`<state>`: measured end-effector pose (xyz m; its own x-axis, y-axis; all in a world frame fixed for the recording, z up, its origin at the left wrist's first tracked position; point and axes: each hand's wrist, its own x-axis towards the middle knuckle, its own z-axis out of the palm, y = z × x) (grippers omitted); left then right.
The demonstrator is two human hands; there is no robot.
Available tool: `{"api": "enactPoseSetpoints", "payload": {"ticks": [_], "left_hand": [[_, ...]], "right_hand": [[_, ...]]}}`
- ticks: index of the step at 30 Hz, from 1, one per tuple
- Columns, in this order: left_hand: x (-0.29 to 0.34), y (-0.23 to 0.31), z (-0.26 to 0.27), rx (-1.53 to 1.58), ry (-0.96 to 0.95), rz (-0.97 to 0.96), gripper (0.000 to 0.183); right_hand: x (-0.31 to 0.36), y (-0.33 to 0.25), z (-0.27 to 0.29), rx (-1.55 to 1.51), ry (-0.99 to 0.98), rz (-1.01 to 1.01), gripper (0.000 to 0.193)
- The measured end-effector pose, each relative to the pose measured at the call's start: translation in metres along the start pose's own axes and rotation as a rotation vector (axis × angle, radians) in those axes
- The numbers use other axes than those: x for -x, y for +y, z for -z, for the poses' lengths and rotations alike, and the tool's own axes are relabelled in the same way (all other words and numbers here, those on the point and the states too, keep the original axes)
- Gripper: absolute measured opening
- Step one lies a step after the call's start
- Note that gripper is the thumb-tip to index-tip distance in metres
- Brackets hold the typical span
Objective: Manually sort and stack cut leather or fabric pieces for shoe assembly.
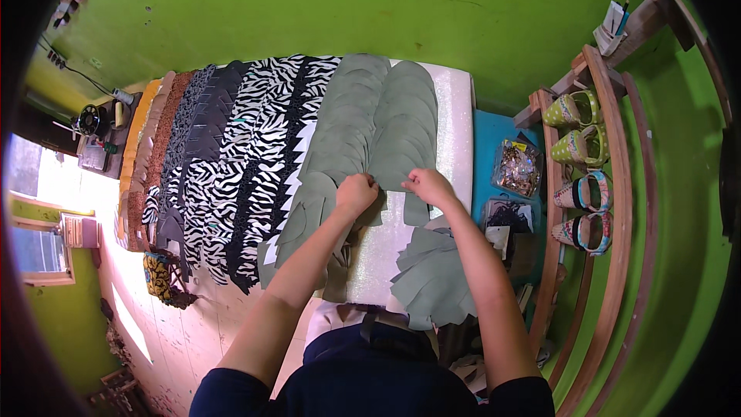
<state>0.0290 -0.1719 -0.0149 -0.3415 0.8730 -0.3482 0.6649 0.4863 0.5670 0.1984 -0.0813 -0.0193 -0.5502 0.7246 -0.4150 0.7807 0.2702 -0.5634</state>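
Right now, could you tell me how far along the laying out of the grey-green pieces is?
Two long overlapping rows of grey-green pieces already cover the table. The left hand and right hand are placing a piece at the near end. A loose pile is left.

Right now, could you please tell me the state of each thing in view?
Left hand: closed, pinching a grey-green cut fabric piece.
Right hand: pressing a neighbouring grey-green piece.
Zebra-print pieces: laid overlapping in rows.
Patterned shoes: shelved on the wooden rack.
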Motion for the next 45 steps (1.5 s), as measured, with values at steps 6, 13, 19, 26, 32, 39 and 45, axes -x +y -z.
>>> {"api": "enactPoseSetpoints", "payload": {"ticks": [6,13,19,26,32,39,45], "left_hand": [[0.000,0.009,0.000,-0.193,-0.034,0.057,0.026],[0.019,0.014,-0.010,-0.549,0.279,-0.335,0.034],[0.037,0.000,-0.015,-0.501,0.190,-0.669,0.033],[0.035,-0.010,-0.014,-0.568,0.233,-0.758,0.033],[0.038,0.001,-0.014,-0.634,0.120,-0.623,0.030],[0.071,0.006,-0.010,-0.315,0.401,-0.647,0.031],[0.057,-0.017,-0.020,-0.437,0.391,-0.658,0.027]], "right_hand": [[0.004,-0.010,0.002,0.165,0.021,-0.007,0.033],[0.007,-0.016,0.005,0.290,0.108,-0.034,0.043],[0.010,-0.007,0.006,0.318,0.212,0.082,0.054],[0.013,-0.010,0.007,0.410,0.240,0.020,0.056],[0.024,-0.018,0.012,0.379,0.180,-0.010,0.050],[0.084,0.001,0.037,-0.059,0.611,0.238,0.030],[0.121,0.015,0.032,-0.189,0.685,0.081,0.020]]}}
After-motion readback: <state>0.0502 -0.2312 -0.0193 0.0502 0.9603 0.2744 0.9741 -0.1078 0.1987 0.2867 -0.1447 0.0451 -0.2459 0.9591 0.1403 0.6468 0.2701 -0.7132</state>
